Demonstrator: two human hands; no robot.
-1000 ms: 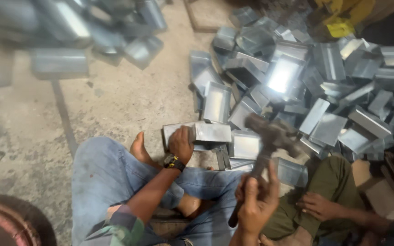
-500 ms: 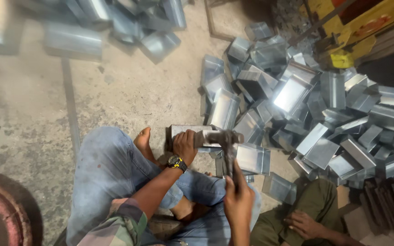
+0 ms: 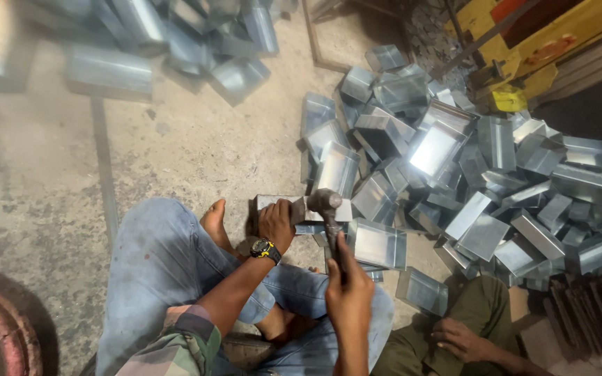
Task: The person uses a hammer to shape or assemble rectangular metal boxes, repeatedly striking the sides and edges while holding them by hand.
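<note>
The person sits on the concrete floor [image 3: 175, 146] with legs in blue jeans [image 3: 155, 264] folded and a bare foot [image 3: 216, 221] pointing far.

Left hand [image 3: 276, 221]: it presses down on a flat sheet-metal piece [image 3: 273, 203] lying on the floor just beyond the foot, at scene centre. The fingers lie over the near edge of the piece, so the grip is closed on it. A black wristwatch with yellow accents [image 3: 265, 248] sits on this wrist.

Right hand [image 3: 348, 289]: the grip is wrapped tight around the handle of a hammer [image 3: 329, 216]. The handle runs from the hand away toward the far side. The hammer head [image 3: 324, 200] rests at the right end of the sheet-metal piece, just beside the left hand; whether it touches the metal cannot be told.

Surroundings: a large pile of folded metal boxes [image 3: 454, 167] covers the floor to the right and far right. One open box [image 3: 377, 244] lies just right of the hammer handle. A second, blurred pile of boxes [image 3: 168, 42] lies far left. At the near right, another person in olive trousers [image 3: 419, 348] rests a hand [image 3: 461, 340] on the leg. A yellow machine frame [image 3: 524, 42] stands at the far right. A round rust-red rim [image 3: 1, 334] shows at the near left corner.
</note>
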